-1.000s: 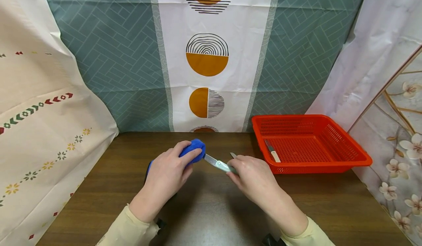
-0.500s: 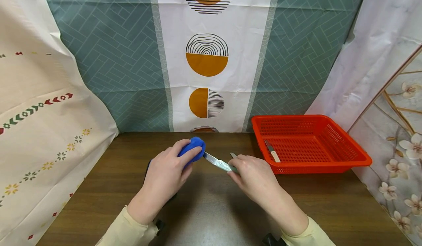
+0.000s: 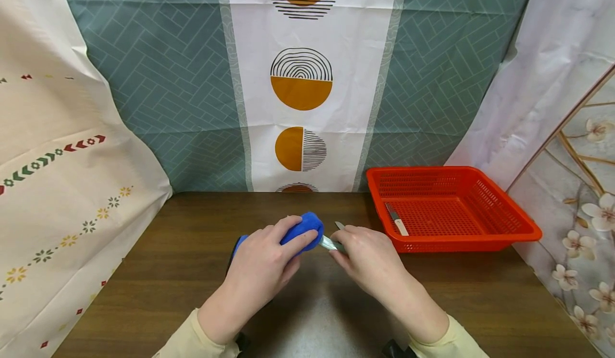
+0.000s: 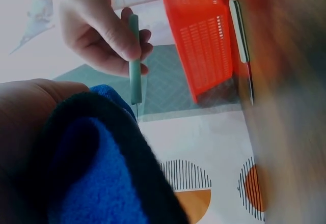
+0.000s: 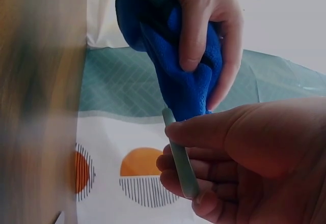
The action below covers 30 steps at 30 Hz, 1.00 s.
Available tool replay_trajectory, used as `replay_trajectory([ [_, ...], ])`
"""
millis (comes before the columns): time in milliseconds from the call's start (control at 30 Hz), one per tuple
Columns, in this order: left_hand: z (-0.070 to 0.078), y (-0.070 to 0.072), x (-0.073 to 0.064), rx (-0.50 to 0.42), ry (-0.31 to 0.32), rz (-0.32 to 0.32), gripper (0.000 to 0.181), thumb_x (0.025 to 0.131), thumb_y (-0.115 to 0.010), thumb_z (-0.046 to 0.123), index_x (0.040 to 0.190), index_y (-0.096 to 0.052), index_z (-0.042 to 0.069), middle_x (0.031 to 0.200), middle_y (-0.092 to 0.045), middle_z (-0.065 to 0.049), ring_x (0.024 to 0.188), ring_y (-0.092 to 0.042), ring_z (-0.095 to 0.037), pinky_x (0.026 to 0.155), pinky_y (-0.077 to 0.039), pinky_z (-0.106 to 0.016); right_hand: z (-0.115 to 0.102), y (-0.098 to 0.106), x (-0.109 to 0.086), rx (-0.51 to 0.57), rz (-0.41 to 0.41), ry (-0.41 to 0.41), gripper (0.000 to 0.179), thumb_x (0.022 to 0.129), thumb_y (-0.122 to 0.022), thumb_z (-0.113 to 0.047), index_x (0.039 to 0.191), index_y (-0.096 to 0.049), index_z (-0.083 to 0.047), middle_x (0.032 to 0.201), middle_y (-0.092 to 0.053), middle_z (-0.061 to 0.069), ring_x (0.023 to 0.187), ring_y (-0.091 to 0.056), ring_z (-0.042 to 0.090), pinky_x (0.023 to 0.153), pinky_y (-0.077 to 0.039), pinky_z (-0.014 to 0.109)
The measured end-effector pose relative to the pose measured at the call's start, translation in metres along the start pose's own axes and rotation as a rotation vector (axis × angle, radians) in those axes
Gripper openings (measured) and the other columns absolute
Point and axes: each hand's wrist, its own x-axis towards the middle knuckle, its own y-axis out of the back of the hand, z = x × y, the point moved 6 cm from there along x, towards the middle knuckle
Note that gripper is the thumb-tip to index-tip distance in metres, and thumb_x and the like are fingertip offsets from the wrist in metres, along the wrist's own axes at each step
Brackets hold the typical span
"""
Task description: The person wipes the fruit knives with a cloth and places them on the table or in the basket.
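Observation:
My left hand (image 3: 261,262) grips a bunched blue cloth (image 3: 307,232), which wraps the blade of a knife in front of me. Only a sliver of that blade shows in the left wrist view, just below the handle. The knife's pale green handle (image 5: 181,155) is pinched between the thumb and fingers of my right hand (image 3: 372,259). Cloth and handle meet in the right wrist view, with the handle angled down from the cloth. A second knife (image 4: 239,33) with a pale handle lies on the table; in the head view my right hand hides all but its blade tip.
At the right of the table (image 3: 158,272) stands a red perforated plastic basket (image 3: 480,238). Inside it, along the left side, lies a knife with a white handle (image 3: 401,227). Patterned fabric (image 3: 192,107) hangs behind the table and at both sides.
My left hand first lifts slightly, then slides the blue cloth right and down along the blade to the handle, covering metal that showed before. My right hand keeps its place.

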Motion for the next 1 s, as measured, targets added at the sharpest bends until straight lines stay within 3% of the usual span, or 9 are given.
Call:
replay_trajectory([
  [367,-0.002,-0.002,-0.001,-0.001,0.007,-0.035,0.052,0.084,-0.093,0.013,0.133,-0.079,0.025,0.137,-0.069,-0.013,0.092,-0.077,-0.031,0.073,-0.067,-0.042,-0.002,-0.001,0.001,0.014,-0.018,0.002,0.021,0.087,-0.096,-0.02,0.1,-0.081,-0.012,0.078,-0.066,-0.004,0.065,-0.054,0.009,0.058,-0.051,0.025],
  [1000,-0.028,0.002,-0.003,0.041,0.093,-0.043,0.051,0.085,-0.094,0.015,0.134,-0.08,0.024,0.139,-0.068,-0.013,0.097,-0.078,-0.032,0.077,-0.067,-0.043,-0.001,-0.001,0.002,0.015,-0.045,-0.019,0.021,0.087,-0.096,-0.018,0.101,-0.081,-0.012,0.079,-0.065,-0.007,0.066,-0.054,0.009,0.058,-0.048,0.024],
])
